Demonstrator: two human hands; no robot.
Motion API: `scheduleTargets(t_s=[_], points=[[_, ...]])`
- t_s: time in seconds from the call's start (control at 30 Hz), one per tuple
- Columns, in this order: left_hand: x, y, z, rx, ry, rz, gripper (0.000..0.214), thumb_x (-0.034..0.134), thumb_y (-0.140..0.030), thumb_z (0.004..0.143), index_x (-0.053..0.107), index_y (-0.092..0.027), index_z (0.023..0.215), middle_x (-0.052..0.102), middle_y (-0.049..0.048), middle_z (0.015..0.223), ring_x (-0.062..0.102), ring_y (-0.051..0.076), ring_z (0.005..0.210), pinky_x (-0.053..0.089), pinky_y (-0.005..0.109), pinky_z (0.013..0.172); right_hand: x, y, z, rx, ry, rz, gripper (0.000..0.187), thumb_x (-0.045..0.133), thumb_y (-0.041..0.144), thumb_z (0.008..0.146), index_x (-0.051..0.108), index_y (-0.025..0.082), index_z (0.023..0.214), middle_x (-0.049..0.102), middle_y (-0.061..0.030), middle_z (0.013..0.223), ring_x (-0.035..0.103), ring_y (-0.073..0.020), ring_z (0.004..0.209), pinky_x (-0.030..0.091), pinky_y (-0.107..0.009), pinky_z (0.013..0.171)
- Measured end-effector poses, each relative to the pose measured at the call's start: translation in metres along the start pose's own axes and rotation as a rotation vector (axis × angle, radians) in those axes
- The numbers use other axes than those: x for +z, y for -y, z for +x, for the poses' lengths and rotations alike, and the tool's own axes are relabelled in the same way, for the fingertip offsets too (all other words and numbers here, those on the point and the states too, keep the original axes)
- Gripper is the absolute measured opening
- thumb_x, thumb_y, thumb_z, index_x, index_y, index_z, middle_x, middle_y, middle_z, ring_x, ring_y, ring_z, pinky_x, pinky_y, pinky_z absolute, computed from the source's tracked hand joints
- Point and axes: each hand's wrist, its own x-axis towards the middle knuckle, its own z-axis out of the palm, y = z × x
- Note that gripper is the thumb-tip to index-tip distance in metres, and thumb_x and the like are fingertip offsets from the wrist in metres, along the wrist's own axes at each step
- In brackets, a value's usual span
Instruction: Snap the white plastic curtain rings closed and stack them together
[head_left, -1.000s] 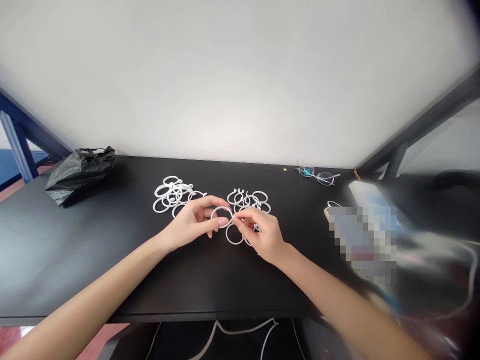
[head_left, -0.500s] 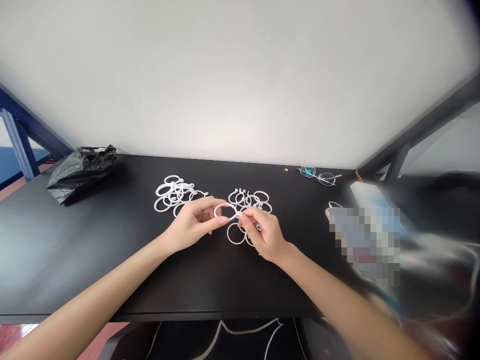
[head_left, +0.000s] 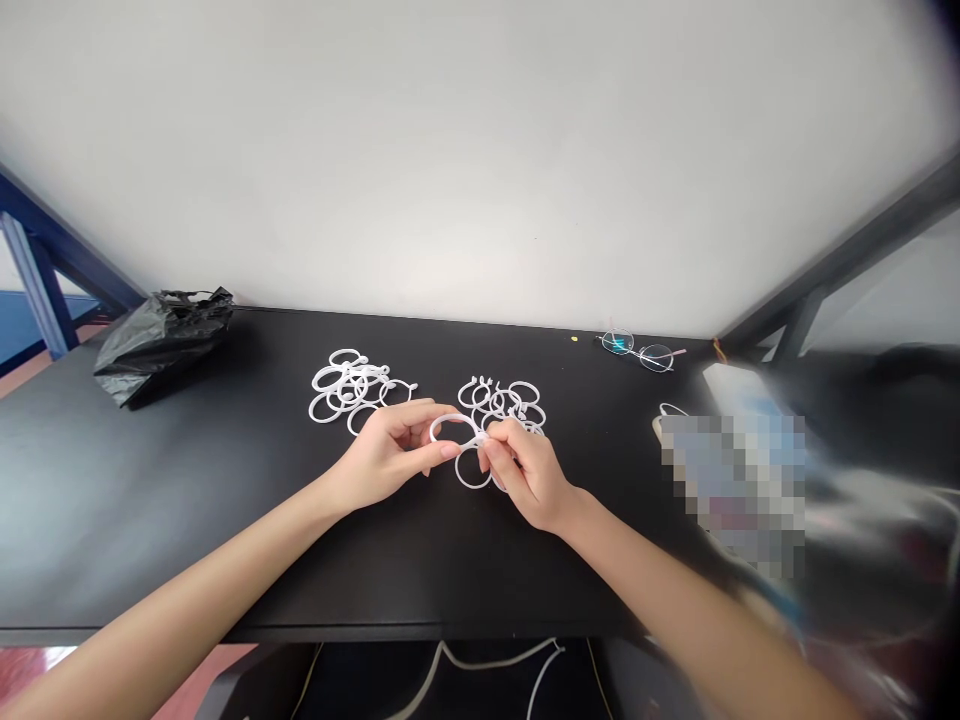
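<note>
Gripping a white ring [head_left: 433,428] over the surface [head_left: 375,570], between front and back edges, the left hand [head_left: 381,452] is spanning it, fingers [head_left: 431,457] parted; the right hand [head_left: 531,470] is pinching its nub [head_left: 481,437].

Left hand [head_left: 382,455] and right hand [head_left: 529,472]: both bare, fingers [head_left: 415,410] slim, wrists [head_left: 328,493] narrow. Left forearm [head_left: 247,562] and right forearm [head_left: 667,585] — bare along their visible length, smooth in outline, widening steadily from the wrist towards the lower edge of view. Left thumbnail [head_left: 450,451] visible — its finer detail too small to assess. The right forearm's outline blurs near the lower edge.
</note>
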Motion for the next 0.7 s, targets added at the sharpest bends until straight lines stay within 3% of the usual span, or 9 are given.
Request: scheduleTargets(t_s=[0.4, 0.5, 0.53, 0.63, 0.7], points=[[-0.003, -0.007, 0.003, 0.047, 0.014, 0.069, 0.033, 0.068, -0.042, 0.086, 0.07, -0.016, 0.106, 0.051, -0.0023, 0.071, 0.049, 0.008, 0.053, 0.039, 0.021, 0.048, 0.003, -0.001, 0.001, 0.003, -0.019, 0.011, 0.023, 0.039, 0.028, 0.103, 0.046, 0.021, 0.082, 0.044, 0.0063, 0.059, 0.041, -0.0075, 0.048, 0.037, -0.022, 0.051], [-0.028, -0.012, 0.004, 0.126, -0.042, 0.342, 0.034, 0.075, -0.044, 0.079, 0.072, -0.017, 0.099, 0.052, -0.0027, 0.068, 0.045, 0.009, 0.056, 0.038, 0.023, 0.053, 0.003, -0.002, 0.0, 0.02, -0.03, -0.006, 0.016, 0.043, 0.027, 0.101, 0.047, 0.021, 0.087, 0.045, 0.0059, 0.062, 0.041, -0.0072, 0.047, 0.033, -0.022, 0.048], [-0.04, -0.013, 0.004, 0.137, -0.124, 0.434, 0.036, 0.077, -0.046, 0.077, 0.072, -0.017, 0.097, 0.048, -0.0041, 0.063, 0.043, 0.009, 0.055, 0.038, 0.023, 0.055, 0.003, -0.003, 0.0, 0.026, -0.03, 0.005, 0.013, 0.043, 0.027, 0.101, 0.048, 0.021, 0.091, 0.046, 0.0059, 0.062, 0.041, -0.0073, 0.047, 0.033, -0.021, 0.048], [-0.08, -0.01, 0.002, 0.008, -0.236, 0.589, 0.045, 0.075, -0.054, 0.075, 0.07, -0.018, 0.101, 0.047, -0.0042, 0.062, 0.042, 0.011, 0.056, 0.034, 0.023, 0.053, 0.003, -0.005, -0.001, 0.015, -0.044, 0.033, 0.009, 0.044, 0.028, 0.101, 0.048, 0.021, 0.105, 0.049, 0.0053, 0.065, 0.045, -0.0083, 0.049, 0.036, -0.021, 0.049], [-0.098, -0.007, 0.0, -0.09, -0.207, 0.694, 0.05, 0.073, -0.06, 0.074, 0.07, -0.018, 0.101, 0.046, -0.0043, 0.06, 0.043, 0.012, 0.056, 0.033, 0.023, 0.052, 0.002, -0.006, -0.002, 0.001, -0.055, 0.02, 0.012, 0.045, 0.028, 0.101, 0.048, 0.021, 0.11, 0.051, 0.0044, 0.068, 0.047, -0.0087, 0.05, 0.038, -0.021, 0.05]])
